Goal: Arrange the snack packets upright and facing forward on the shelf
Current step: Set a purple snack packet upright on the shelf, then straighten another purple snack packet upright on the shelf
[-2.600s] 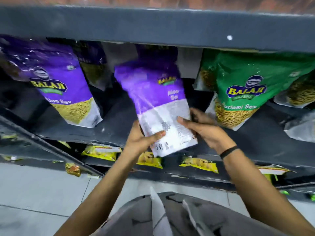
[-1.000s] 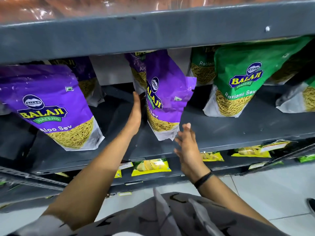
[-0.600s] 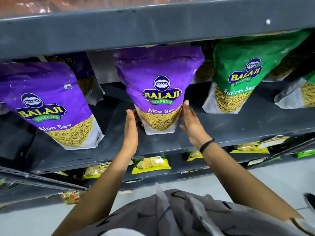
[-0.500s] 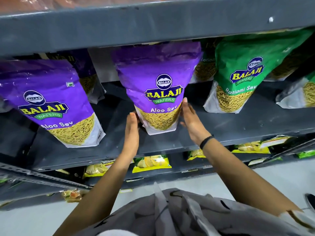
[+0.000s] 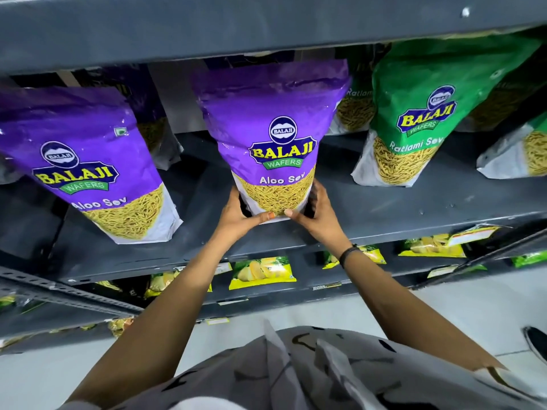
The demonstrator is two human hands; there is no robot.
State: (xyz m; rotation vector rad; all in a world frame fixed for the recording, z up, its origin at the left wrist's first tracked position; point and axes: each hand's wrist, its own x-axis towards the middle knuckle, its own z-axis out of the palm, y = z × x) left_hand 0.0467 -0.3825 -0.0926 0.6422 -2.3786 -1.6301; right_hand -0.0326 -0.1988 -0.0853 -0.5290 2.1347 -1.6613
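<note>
Half a second ago your hands lay flat against the sides of the middle purple packet [image 5: 273, 137]. Now your left hand [image 5: 238, 214] and right hand [image 5: 318, 216] cup its bottom corners, thumbs meeting across the front edge, the packet nearer the shelf [image 5: 414, 208] lip.

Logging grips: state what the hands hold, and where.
Both the left hand and right hand grip the middle Aloo Sev packet at its bottom corners.

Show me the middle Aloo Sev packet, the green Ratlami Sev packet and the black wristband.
middle Aloo Sev packet [image 5: 281, 149]: head view, logo.
green Ratlami Sev packet [image 5: 426, 116]: head view, logo.
black wristband [image 5: 347, 253]: head view, strap on right wrist.
</note>
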